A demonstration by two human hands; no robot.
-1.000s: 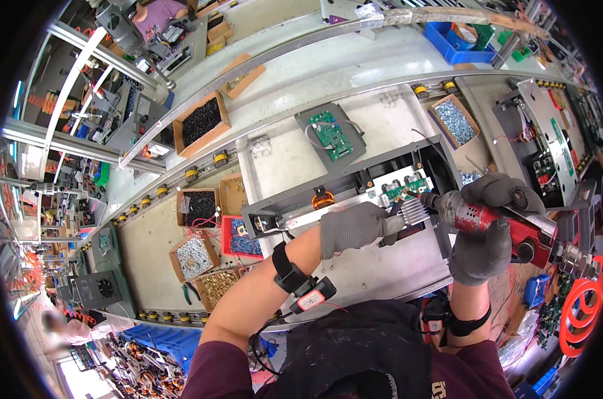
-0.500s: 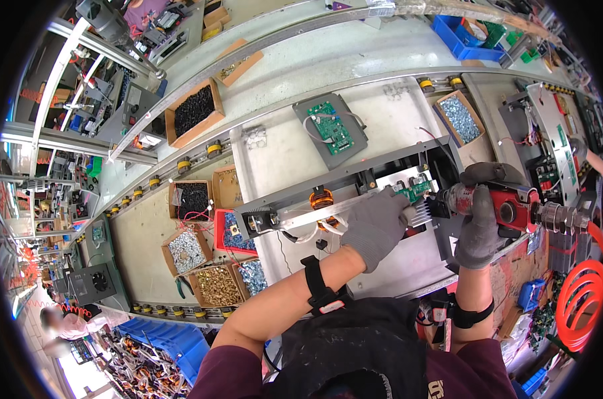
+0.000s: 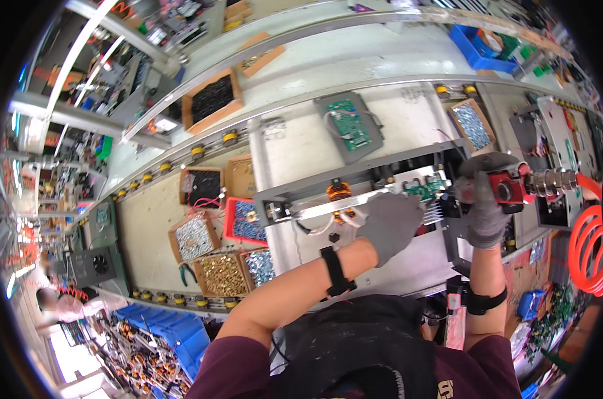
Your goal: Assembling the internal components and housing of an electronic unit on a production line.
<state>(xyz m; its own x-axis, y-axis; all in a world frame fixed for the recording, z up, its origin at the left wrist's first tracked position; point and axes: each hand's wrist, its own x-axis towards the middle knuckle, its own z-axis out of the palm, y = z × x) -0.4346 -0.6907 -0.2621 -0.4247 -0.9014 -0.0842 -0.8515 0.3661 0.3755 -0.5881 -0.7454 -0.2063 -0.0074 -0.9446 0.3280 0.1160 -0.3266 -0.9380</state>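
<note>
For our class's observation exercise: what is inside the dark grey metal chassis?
Inside the chassis, an orange coil and a green circuit board show, with a pale bar crossing the coil. Whatever lies under the left hand is hidden.

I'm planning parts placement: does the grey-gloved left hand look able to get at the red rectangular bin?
Probably yes: the red bin is open on top, and nothing visible blocks the left hand from swinging leftward to it.

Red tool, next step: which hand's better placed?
Likely right: the right hand grips the red tool, its front end near the small green board; the left hand is beside that board, off the tool.
</note>
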